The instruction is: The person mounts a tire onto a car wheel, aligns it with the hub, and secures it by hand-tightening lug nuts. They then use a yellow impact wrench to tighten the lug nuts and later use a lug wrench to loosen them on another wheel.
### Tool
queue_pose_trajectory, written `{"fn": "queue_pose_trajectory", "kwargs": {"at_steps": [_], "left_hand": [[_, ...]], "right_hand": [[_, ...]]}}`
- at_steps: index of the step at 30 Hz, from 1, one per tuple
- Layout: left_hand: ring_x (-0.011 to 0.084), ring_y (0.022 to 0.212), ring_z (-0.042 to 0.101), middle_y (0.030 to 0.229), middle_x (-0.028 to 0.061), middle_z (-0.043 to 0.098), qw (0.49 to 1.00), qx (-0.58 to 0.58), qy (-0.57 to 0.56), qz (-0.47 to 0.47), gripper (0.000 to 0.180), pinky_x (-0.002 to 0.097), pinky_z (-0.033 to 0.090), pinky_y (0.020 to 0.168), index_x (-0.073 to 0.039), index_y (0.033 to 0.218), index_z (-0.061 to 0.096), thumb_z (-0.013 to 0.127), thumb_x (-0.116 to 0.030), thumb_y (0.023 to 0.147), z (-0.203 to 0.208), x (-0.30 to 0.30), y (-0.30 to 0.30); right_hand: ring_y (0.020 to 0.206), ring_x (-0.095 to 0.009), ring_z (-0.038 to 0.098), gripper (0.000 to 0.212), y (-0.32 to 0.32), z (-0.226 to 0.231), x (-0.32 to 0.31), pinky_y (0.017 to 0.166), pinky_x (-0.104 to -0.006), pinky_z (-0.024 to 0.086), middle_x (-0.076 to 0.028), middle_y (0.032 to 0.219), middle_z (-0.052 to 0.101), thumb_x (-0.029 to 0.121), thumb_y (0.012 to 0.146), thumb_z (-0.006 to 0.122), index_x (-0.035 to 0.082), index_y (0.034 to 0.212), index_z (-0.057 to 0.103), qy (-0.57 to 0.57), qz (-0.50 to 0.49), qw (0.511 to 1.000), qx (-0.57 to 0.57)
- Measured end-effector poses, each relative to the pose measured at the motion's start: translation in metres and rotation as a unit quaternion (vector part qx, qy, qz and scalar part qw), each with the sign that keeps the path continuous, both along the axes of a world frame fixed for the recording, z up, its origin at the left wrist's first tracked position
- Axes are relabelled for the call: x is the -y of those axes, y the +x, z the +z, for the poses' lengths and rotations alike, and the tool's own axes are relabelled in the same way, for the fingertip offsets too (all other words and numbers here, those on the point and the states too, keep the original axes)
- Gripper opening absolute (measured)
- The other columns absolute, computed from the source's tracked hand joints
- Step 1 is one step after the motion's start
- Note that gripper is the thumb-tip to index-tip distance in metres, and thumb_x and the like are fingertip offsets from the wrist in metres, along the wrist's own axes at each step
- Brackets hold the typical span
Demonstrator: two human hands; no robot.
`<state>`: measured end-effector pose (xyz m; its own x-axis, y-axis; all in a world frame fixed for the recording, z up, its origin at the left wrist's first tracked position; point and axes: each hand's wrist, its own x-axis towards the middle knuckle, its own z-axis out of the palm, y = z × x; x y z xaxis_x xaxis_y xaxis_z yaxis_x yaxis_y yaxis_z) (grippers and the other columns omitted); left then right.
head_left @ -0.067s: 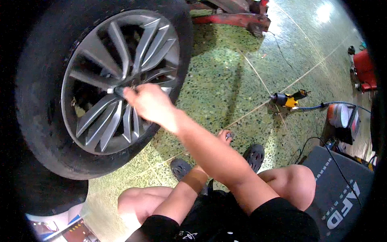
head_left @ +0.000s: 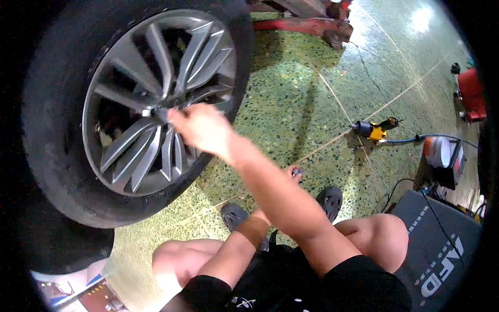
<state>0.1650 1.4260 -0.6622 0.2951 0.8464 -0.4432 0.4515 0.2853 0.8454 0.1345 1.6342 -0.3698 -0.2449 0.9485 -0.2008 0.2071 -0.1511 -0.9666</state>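
From my end, the head view has me watching the right hand (head_left: 200, 127), its fingers closed on a dark, short tool (head_left: 162, 114) at the wheel (head_left: 162, 62), just below and left of the hub and well inside the rim's lower edge. A pale, silvery piece (head_left: 147, 112) shows at the tool's far end, next to a spoke; I can't tell whether the two are joined. Against the frame a moment ago, the right hand sits slightly further right and a little higher, and the tool has shifted the same way. The wheel and its tyre (head_left: 57, 130) also show a touch to the right and higher, so I can't say how much of that is the camera. Below the right forearm, the left hand (head_left: 290, 172) is pinching a small, dark, shiny thing (head_left: 297, 172), too small for me to identify, about where it was before. It hangs over the floor (head_left: 286, 104), between the two dark shoes and forward of them. Off to the right, a yellow and black power tool (head_left: 366, 129) lies on the floor by a crossing of the pale lines, its blue hose (head_left: 403, 139) running to the right.
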Motion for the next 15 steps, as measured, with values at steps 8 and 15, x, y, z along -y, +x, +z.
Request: {"fn": "queue_pose_trajectory", "kwargs": {"at_steps": [8, 15], "left_hand": [[0.0084, 0.06, 0.055, 0.085, 0.0011, 0.065, 0.873, 0.399, -0.132, 0.247, 0.018, 0.0222, 0.042, 0.048, -0.009, 0.108, 0.06, 0.06, -0.025, 0.098, 0.083, -0.125, -0.025], [0.0054, 0.076, 0.05, 0.091, -0.0038, 0.061, 0.965, 0.13, 0.146, 0.173, 0.025, 0.0228, 0.043, 0.068, -0.005, 0.119, 0.064, 0.067, -0.006, 0.094, 0.138, -0.167, -0.067]], "right_hand": [[0.072, -0.015, 0.062, 0.038, 0.133, -0.085, -0.006, 0.068, -0.0337, 0.052, -0.007, 0.081, 0.068, 0.033, 0.094, 0.068, 0.002, 0.115, 0.069, 0.233, -0.004, 0.966, 0.109], [0.056, -0.009, 0.051, 0.028, 0.158, -0.073, 0.003, 0.05, -0.0286, 0.043, -0.002, 0.073, 0.061, 0.026, 0.095, 0.067, 0.004, 0.113, 0.069, 0.05, -0.02, 0.994, 0.095]]}}
